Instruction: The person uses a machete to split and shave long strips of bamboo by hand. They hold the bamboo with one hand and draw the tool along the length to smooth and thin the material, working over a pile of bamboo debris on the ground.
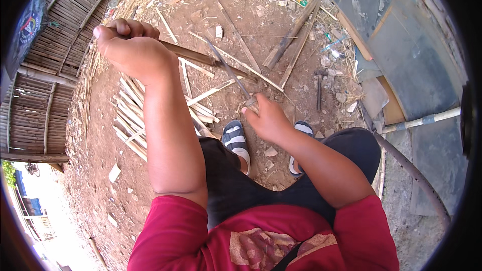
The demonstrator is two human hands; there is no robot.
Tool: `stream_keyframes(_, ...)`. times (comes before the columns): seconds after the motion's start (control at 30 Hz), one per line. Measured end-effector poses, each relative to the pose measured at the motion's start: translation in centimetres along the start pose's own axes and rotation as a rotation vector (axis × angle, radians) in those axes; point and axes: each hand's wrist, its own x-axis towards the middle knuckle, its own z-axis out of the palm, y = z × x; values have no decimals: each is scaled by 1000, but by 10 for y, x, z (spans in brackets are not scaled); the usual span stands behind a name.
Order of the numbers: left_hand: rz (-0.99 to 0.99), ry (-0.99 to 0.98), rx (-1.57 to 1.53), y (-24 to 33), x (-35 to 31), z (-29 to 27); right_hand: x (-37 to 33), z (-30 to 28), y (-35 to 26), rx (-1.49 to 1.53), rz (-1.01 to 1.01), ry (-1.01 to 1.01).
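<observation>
My left hand, raised at the upper left, is closed around one end of a long brown bamboo strip. The strip slants down to the right over the dirt. In my right hand, near the middle, is the handle of a long, narrow-bladed knife. Its dark blade points up and to the left and crosses the strip; whether the edge touches it I cannot tell. My fingers hide most of the knife's handle.
Pale split strips lie piled left of my sandalled feet. A hammer lies to the right, below a thick dark bamboo piece. Large grey sheets lean at the right, and a bamboo-slat fence stands at the left.
</observation>
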Motion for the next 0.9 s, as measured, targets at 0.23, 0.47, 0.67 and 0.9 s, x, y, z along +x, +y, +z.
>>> stream_keyframes(0.23,-1,-47,3,-8,8,-9,-10,-37,-31,171,-144,200)
stream_keyframes(0.47,-56,29,-36,-12,4,-8,-22,12,-23,38,-7,54)
stream_keyframes(0.67,-3,-16,-45,-13,7,-12,-17,-17,-39,276,-228,338)
stream_keyframes(0.9,-47,29,-23,-15,7,-10,-11,20,-12,3,-68,117)
